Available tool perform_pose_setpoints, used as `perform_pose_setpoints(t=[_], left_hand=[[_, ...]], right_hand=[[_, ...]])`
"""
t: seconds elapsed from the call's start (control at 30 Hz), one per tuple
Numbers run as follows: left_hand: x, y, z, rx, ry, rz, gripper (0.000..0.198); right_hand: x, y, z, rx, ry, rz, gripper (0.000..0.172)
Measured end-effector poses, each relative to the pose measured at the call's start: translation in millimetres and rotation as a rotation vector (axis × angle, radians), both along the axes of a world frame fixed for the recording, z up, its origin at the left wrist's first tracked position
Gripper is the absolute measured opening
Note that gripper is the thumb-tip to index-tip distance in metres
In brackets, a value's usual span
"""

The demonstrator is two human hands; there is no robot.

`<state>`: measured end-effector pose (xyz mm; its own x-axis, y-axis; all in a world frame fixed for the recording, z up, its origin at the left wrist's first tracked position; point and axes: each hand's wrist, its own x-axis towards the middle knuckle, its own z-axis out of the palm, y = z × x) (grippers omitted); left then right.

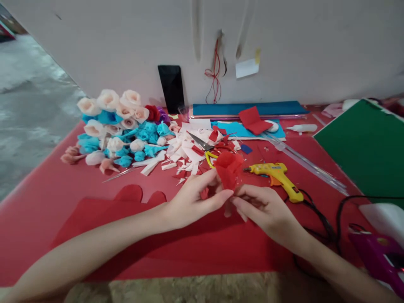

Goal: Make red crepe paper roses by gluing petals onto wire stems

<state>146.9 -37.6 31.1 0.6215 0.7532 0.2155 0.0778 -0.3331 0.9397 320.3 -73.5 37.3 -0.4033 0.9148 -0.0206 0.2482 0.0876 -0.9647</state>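
Forearms (110,235) cropped, red flower (227,168) partly hidden

Two hands, my left hand (197,200) and right hand (267,208); one held flower (229,168); one glue gun (276,171); one green board (368,151); one bottle (304,128); one wall note (248,68). Heaped flowers (107,100) and scraps (189,147) overlap too much for me to count.

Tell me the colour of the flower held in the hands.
The flower is red; the head view shows it best.
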Motion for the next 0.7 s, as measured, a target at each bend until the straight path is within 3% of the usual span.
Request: perform_pose_setpoints(t=[0.23,0.43,0.7], left_hand=[[4.8,2.8,4.0,0.077,-0.030,0.195,0.018],[3.9,6.4,11.5,0.162,-0.087,0.134,0.008],[-0.4,10.1,9.8,0.541,-0.075,0.054,0.014]], right_hand=[[1.8,-2.1,-5.1,0.049,-0.060,-0.064,0.015],[0.4,-0.5,-6.4,0.127,-0.095,-0.048,0.014],[-0.3,4.6,-2.5,0.262,-0.045,0.003,0.009]])
